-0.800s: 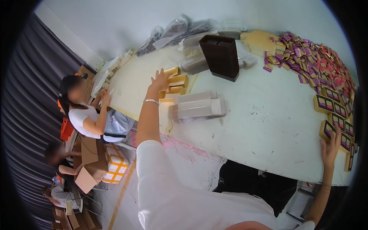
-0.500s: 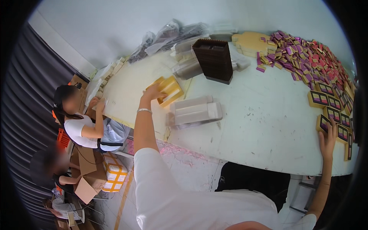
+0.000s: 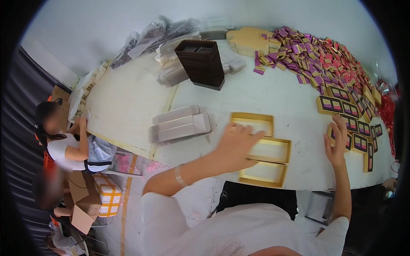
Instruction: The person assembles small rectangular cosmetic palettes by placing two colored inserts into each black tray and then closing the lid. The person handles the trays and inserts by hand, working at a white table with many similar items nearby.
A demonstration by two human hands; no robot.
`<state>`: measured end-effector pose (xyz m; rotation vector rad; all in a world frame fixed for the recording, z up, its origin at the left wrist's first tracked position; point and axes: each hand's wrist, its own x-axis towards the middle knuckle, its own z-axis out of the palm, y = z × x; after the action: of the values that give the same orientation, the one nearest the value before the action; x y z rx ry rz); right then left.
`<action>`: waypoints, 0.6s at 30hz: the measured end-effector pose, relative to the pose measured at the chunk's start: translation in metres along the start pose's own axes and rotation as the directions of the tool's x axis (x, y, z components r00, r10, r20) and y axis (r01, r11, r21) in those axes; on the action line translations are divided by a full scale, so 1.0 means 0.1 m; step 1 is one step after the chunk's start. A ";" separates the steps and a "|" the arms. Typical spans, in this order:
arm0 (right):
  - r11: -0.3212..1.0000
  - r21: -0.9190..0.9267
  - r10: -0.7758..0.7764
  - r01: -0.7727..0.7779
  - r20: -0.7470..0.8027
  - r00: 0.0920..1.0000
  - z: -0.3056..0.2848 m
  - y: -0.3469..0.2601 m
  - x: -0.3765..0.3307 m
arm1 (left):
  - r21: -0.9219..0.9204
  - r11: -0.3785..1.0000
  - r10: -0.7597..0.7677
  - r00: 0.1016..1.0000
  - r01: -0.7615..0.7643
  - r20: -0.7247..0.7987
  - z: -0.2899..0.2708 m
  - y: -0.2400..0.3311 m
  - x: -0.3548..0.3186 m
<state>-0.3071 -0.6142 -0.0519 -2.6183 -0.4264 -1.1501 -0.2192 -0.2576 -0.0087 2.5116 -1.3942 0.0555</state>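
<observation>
Three empty gold box trays (image 3: 268, 150) lie in a loose column on the white table (image 3: 128, 102) near its front edge. My left hand (image 3: 235, 146) hovers flat over their left side, fingers spread, touching or just above them, holding nothing. My right hand (image 3: 337, 142) is open, fingers up, over a filled gold box with purple and red pieces (image 3: 347, 133) at the right. More filled boxes (image 3: 341, 106) line up beyond it.
A dark brown stack of trays (image 3: 201, 63) stands at the back centre. Grey flat packs (image 3: 179, 124) lie left of the gold trays. A big heap of purple, red and gold small boxes (image 3: 320, 55) covers the back right. A seated person (image 3: 68, 143) works at the table's left end among cardboard boxes (image 3: 83, 200).
My left hand carried gold trays from the table's left side over to the front centre and spread them out there. My right hand stayed at the filled boxes on the right.
</observation>
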 end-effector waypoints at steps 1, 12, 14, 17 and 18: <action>0.999 0.051 -0.015 0.015 -0.001 1.000 0.08 -0.13 0.28 | 0.014 1.000 0.002 0.999 -0.003 0.041 0.22 0.04 0.13; 0.925 0.080 -0.381 0.372 0.186 0.906 1.78 -1.35 2.92 | -0.207 0.978 -0.013 0.998 -0.002 -0.069 0.33 0.17 0.43; 0.935 0.003 -0.349 0.355 0.202 0.915 1.93 -1.43 3.02 | -0.227 0.973 -0.063 0.992 0.037 -0.110 0.18 0.08 0.35; 0.971 0.043 -0.235 0.235 0.363 0.902 1.87 -1.46 3.07 | -0.238 0.966 -0.164 0.957 0.106 -0.239 -0.05 -0.23 0.20; 0.983 0.068 -0.181 0.168 0.444 0.878 1.80 -1.44 3.07 | -0.253 0.960 -0.194 0.932 0.117 -0.305 -0.13 -0.38 0.16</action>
<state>-0.0398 -0.3693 0.0742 -2.8578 -0.7755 -0.5578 -0.1776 -0.2491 -0.0015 2.2826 -1.0033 0.2528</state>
